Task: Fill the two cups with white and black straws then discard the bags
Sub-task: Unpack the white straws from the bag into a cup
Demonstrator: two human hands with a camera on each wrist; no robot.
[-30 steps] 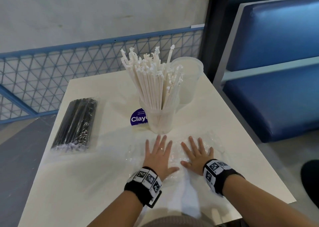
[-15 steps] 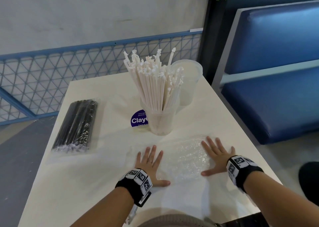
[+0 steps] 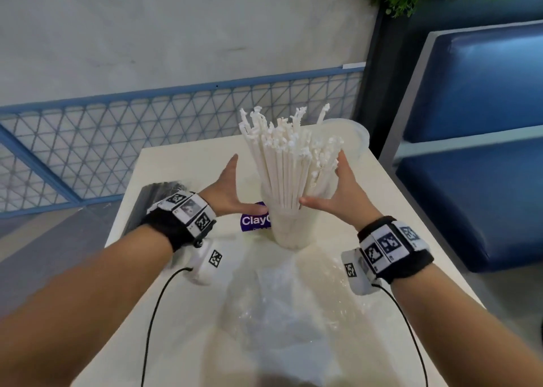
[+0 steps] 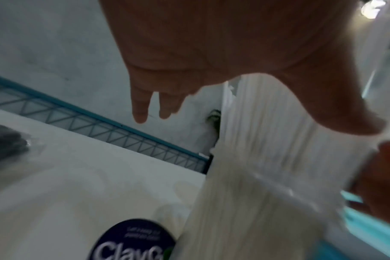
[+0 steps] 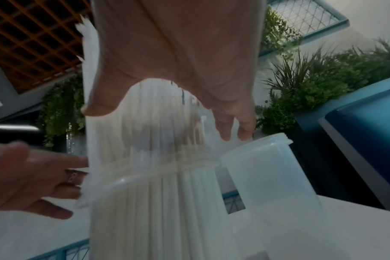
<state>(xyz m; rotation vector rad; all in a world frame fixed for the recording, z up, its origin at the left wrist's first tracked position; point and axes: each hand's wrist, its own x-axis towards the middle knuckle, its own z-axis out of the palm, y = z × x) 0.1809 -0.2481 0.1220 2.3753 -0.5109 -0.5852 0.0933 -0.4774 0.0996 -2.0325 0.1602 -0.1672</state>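
A clear cup [image 3: 291, 231] packed with white straws [image 3: 282, 166] stands mid-table. My left hand [image 3: 235, 186] is raised just left of the bundle, fingers straight, thumb by the cup's rim. My right hand [image 3: 329, 183] spans the bundle's right side with straight fingers against the straws and the thumb in front. A second, empty cup [image 3: 354, 139] stands behind the straws. The bag of black straws [image 3: 152, 195] lies at the left, partly hidden by my left wrist. An empty clear bag [image 3: 279, 298] lies flat near me. The wrist views show the left hand [image 4: 211, 52] and right hand [image 5: 178, 52] flanking the straws [image 5: 156, 193].
A purple round sticker [image 3: 252, 220] is on the white table [image 3: 382, 186] left of the cup. A blue bench seat [image 3: 470, 181] runs along the right edge. Beyond the far edge are a blue mesh railing [image 3: 88, 139] and a wall.
Both hands have lifted off the empty bag on the table and moved forward and up to either side of the white straws. The bag stays flat on the table.
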